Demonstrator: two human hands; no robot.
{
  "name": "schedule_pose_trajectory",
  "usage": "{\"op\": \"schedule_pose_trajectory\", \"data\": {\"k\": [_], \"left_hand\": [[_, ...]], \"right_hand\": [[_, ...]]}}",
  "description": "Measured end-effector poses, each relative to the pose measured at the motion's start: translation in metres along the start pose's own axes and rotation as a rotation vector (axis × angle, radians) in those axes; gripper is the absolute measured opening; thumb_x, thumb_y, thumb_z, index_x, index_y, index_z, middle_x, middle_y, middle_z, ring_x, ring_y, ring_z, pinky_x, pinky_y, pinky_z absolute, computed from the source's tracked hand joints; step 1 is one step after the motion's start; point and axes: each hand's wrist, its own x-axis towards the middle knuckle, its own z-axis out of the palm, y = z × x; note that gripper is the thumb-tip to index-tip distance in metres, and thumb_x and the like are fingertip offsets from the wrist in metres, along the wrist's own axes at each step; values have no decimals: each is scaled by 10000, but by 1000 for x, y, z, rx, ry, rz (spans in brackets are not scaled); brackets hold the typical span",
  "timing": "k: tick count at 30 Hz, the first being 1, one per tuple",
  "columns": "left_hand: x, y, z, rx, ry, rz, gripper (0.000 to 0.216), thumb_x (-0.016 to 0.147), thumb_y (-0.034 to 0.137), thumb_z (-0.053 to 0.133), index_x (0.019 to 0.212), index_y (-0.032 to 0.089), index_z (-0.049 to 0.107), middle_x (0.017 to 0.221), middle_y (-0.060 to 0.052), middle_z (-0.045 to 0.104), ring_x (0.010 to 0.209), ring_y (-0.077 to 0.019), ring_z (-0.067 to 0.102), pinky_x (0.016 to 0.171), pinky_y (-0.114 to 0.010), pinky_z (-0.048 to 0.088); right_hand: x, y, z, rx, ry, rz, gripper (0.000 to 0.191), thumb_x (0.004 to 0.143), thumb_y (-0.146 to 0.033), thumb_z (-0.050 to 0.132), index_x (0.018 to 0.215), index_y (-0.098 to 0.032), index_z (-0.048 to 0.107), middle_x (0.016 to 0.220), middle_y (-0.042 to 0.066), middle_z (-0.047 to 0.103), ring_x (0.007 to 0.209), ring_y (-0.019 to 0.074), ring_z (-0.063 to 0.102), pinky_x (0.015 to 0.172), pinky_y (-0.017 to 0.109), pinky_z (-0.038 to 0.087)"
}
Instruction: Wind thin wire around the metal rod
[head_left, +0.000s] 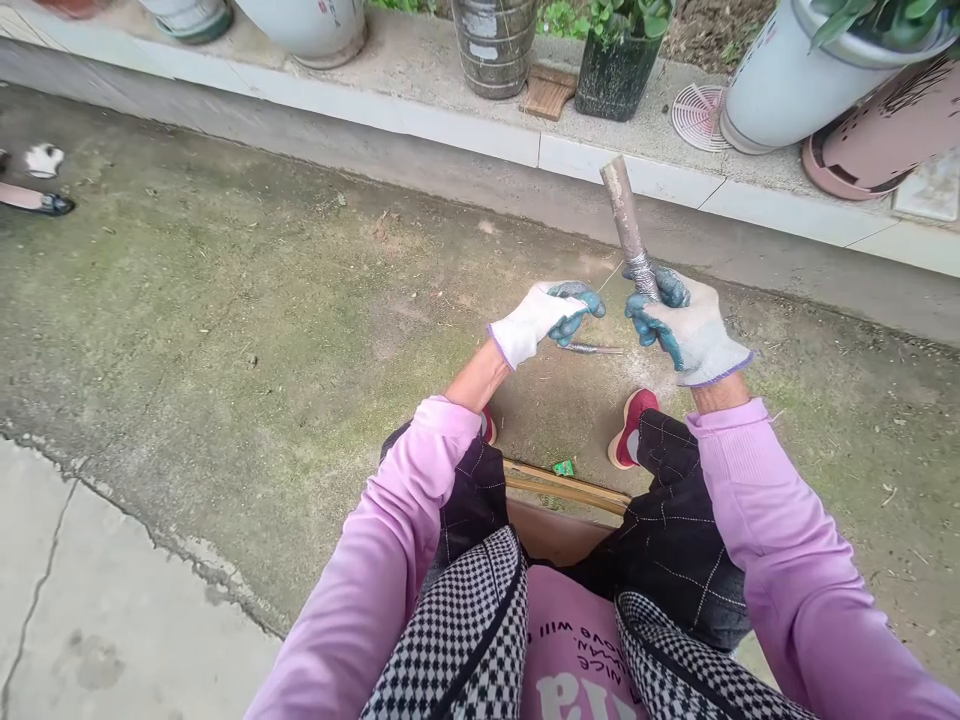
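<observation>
My right hand [690, 318], in a white glove with blue-green coated fingers, is wrapped round the lower part of a brownish stick [624, 210]. The stick tilts up and away, with a pale, worn top end. Silvery wire [641, 275] is wound in close turns round it just above my fingers. A thin strand runs from these turns to my left hand [564, 312], gloved alike, whose fingers are pinched together on it. Below the left fingers shows a thin rod with a silvery wrapped part [589, 348]; whether it lies on the ground or touches the hand, I cannot tell.
A tiled ledge [465, 118] with potted plants, a white pot [780, 85] and a piece of wood [550, 92] runs along the far side. A small green packet [563, 468] lies between my feet. Another person's shoe [56, 204] shows at far left.
</observation>
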Motion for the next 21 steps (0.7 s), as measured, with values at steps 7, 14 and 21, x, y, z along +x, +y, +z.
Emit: {"op": "schedule_pose_trajectory", "data": {"k": [7,14,21], "left_hand": [[13,-18,4,210,161,22,230,948,126,749,724,168,721,547,54,547,514,-71,446,534,-215,336],[23,-31,3,145,160,-8,274,999,136,745,730,180,735,512,63,481,473,-70,384,483,-227,301],[33,-40,-3,32,142,-31,74,1019,235,820,1047,177,857,568,78,540,452,-65,334,476,-224,275]], "right_hand": [[21,31,-2,-710,72,-100,489,870,-293,790,1343,-210,884,1246,137,903,1261,425,824,1135,529,652],[18,31,-3,-708,69,-148,540,914,-304,753,1432,-198,862,1318,132,901,1276,437,830,1147,551,652],[18,28,-7,-645,66,-175,506,904,-308,786,1394,-213,871,1236,100,914,1211,424,846,1076,524,676]]}}
